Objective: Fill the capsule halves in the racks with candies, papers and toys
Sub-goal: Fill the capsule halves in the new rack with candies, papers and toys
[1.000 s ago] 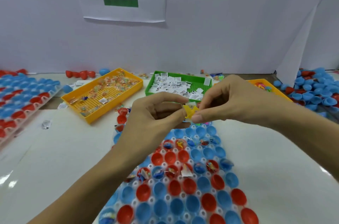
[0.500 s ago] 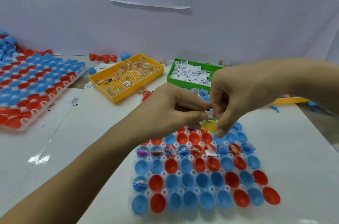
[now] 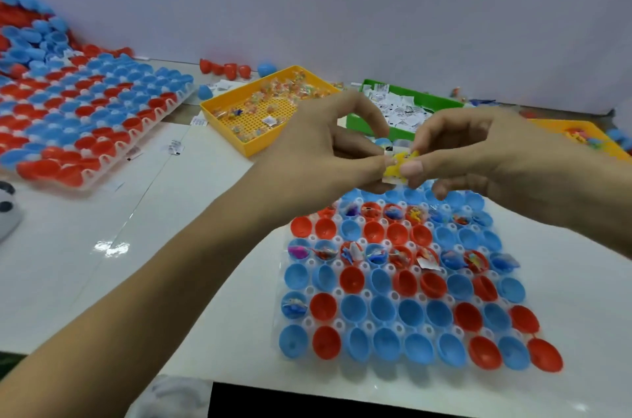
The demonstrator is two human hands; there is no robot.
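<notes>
A clear rack (image 3: 309,291) of red and blue capsule halves lies in front of me; several halves in its far rows hold small toys and papers, the near rows look bare. Above the rack's far edge my left hand (image 3: 328,157) and my right hand (image 3: 478,154) meet, both pinching a small yellow toy (image 3: 396,168) with a bit of white paper against it. Behind the hands stand a yellow tray of wrapped candies (image 3: 236,133), a green tray of folded papers (image 3: 427,99) and an orange tray of toys (image 3: 561,125).
A second rack (image 3: 89,178) full of red and blue halves lies at the left, with loose halves heaped behind it. Loose red and blue halves (image 3: 225,68) sit by the white back wall. A grey object (image 3: 8,212) is at the left edge.
The view has tilted down and shifted, so the rack now sits lower right. Both hands still pinch the yellow toy, now raised a little above the rack's far edge.
</notes>
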